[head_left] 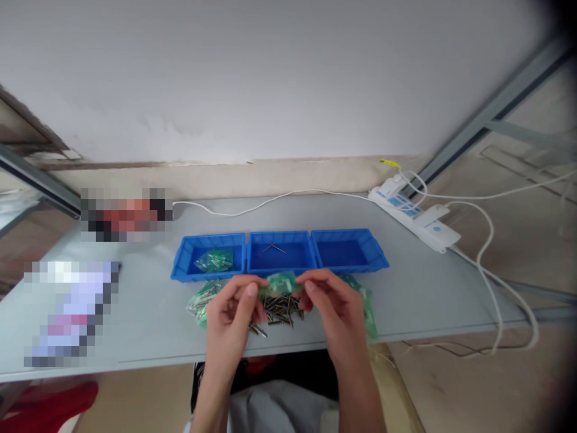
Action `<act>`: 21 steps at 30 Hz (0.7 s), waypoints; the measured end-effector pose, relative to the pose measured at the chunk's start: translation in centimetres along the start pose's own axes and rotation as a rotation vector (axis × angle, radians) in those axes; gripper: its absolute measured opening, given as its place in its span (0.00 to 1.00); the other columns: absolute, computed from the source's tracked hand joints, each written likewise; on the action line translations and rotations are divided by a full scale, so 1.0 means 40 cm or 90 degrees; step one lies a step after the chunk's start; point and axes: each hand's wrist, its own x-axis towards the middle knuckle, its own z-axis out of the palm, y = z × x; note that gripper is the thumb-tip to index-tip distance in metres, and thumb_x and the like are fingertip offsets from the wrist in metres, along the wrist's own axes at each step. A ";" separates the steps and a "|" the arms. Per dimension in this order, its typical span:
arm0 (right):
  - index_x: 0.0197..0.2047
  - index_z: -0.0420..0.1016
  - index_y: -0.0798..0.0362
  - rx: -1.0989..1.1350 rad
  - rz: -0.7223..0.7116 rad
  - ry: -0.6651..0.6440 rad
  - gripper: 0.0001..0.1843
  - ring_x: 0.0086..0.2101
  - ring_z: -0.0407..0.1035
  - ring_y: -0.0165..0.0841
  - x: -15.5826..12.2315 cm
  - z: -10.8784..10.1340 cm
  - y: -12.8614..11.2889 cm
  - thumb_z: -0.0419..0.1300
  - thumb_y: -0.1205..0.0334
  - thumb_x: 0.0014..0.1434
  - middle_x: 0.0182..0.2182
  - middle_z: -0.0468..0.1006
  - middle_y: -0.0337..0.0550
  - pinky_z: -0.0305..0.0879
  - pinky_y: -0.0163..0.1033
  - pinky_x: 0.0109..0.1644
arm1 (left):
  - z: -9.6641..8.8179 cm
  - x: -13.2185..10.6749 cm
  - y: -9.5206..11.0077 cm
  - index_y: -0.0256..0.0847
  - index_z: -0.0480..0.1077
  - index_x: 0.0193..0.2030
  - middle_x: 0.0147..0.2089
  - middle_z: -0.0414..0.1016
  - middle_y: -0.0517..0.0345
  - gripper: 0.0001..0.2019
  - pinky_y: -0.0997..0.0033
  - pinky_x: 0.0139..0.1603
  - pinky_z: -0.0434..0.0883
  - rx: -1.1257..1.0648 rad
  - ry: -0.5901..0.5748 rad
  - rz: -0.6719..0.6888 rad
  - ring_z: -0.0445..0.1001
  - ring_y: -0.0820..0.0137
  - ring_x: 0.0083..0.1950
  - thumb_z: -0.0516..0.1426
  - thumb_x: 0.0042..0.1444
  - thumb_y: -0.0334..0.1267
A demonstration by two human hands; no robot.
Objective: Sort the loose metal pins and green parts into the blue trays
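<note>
My left hand and my right hand pinch opposite ends of a small green plastic bag, stretched between the fingertips. Just below the bag, a loose pile of thin metal pieces, like pins or small bits, lies on the table. Beside my left hand is a green-tinted bag of similar metal pieces. Partly hidden behind my right hand lies another green bag; its contents are unclear.
Three blue trays stand in a row: the left tray holds a filled green bag, the middle tray a few metal pieces. The right tray adjoins them. A white power strip with cables lies at right; blurred items are at left.
</note>
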 end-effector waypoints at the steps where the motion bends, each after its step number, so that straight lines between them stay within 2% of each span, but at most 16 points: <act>1: 0.37 0.84 0.49 0.000 -0.011 0.004 0.13 0.27 0.71 0.31 -0.003 -0.003 -0.003 0.63 0.54 0.72 0.28 0.80 0.39 0.69 0.35 0.32 | -0.003 -0.004 0.002 0.40 0.80 0.40 0.25 0.79 0.59 0.18 0.75 0.28 0.73 0.001 -0.010 0.017 0.74 0.72 0.24 0.60 0.73 0.53; 3: 0.34 0.82 0.49 -0.010 -0.025 0.023 0.13 0.26 0.69 0.30 -0.004 -0.005 -0.004 0.66 0.54 0.71 0.27 0.78 0.38 0.68 0.34 0.31 | -0.008 -0.009 0.001 0.41 0.79 0.35 0.25 0.78 0.59 0.18 0.75 0.29 0.73 0.026 -0.024 0.049 0.75 0.72 0.25 0.61 0.73 0.50; 5: 0.38 0.81 0.49 -0.008 -0.026 0.041 0.08 0.26 0.68 0.29 0.001 -0.002 0.001 0.70 0.55 0.67 0.28 0.77 0.36 0.66 0.34 0.30 | -0.009 -0.010 -0.006 0.41 0.78 0.34 0.27 0.78 0.60 0.15 0.75 0.30 0.74 0.063 -0.034 0.075 0.75 0.72 0.26 0.63 0.71 0.46; 6: 0.42 0.82 0.48 -0.002 -0.022 0.045 0.06 0.27 0.68 0.29 0.004 0.001 0.005 0.71 0.56 0.65 0.29 0.77 0.36 0.66 0.33 0.30 | -0.008 -0.009 -0.011 0.41 0.77 0.35 0.28 0.78 0.60 0.13 0.74 0.32 0.75 0.074 -0.040 0.083 0.76 0.72 0.27 0.64 0.71 0.44; 8: 0.52 0.82 0.47 0.006 -0.010 0.034 0.15 0.28 0.69 0.30 0.012 0.005 0.014 0.72 0.58 0.63 0.31 0.77 0.36 0.68 0.33 0.31 | -0.003 -0.007 -0.019 0.42 0.77 0.40 0.31 0.78 0.60 0.08 0.74 0.35 0.76 0.074 -0.048 0.092 0.77 0.71 0.30 0.64 0.71 0.42; 10: 0.54 0.84 0.48 -0.003 0.005 0.003 0.16 0.30 0.69 0.30 0.017 0.008 0.024 0.71 0.58 0.63 0.32 0.77 0.37 0.69 0.34 0.34 | 0.002 -0.004 -0.024 0.44 0.77 0.50 0.34 0.80 0.61 0.05 0.74 0.36 0.76 0.062 -0.040 0.094 0.78 0.72 0.31 0.64 0.71 0.40; 13: 0.43 0.86 0.49 -0.021 0.005 -0.001 0.07 0.30 0.68 0.30 0.022 0.010 0.035 0.71 0.57 0.63 0.31 0.77 0.38 0.68 0.35 0.34 | 0.007 0.002 -0.023 0.50 0.68 0.70 0.37 0.81 0.63 0.24 0.74 0.35 0.77 0.030 -0.012 0.077 0.79 0.73 0.30 0.65 0.69 0.38; 15: 0.37 0.84 0.49 -0.025 -0.007 0.017 0.06 0.28 0.66 0.30 0.024 0.012 0.037 0.71 0.57 0.62 0.29 0.75 0.37 0.65 0.34 0.31 | 0.005 0.007 -0.021 0.50 0.66 0.74 0.36 0.83 0.64 0.28 0.74 0.34 0.77 0.030 -0.009 0.048 0.79 0.72 0.29 0.65 0.69 0.38; 17: 0.37 0.85 0.49 -0.026 -0.007 0.024 0.05 0.26 0.64 0.29 0.023 0.013 0.036 0.72 0.58 0.62 0.26 0.72 0.35 0.62 0.33 0.28 | -0.001 0.012 -0.020 0.47 0.76 0.65 0.35 0.84 0.61 0.20 0.74 0.33 0.76 0.060 -0.014 0.037 0.80 0.72 0.28 0.65 0.68 0.37; 19: 0.39 0.88 0.49 -0.006 0.010 0.002 0.05 0.24 0.63 0.27 0.019 0.011 0.032 0.70 0.58 0.64 0.25 0.73 0.35 0.61 0.33 0.26 | -0.006 0.016 -0.019 0.44 0.82 0.49 0.40 0.88 0.55 0.07 0.73 0.34 0.76 0.092 -0.022 0.068 0.82 0.70 0.32 0.63 0.67 0.34; 21: 0.42 0.89 0.48 0.047 0.024 -0.030 0.09 0.23 0.66 0.27 0.013 0.008 0.028 0.67 0.56 0.68 0.27 0.78 0.37 0.64 0.32 0.26 | -0.010 0.018 -0.018 0.43 0.82 0.38 0.52 0.89 0.50 0.08 0.73 0.35 0.74 0.106 -0.016 0.120 0.84 0.68 0.39 0.61 0.67 0.31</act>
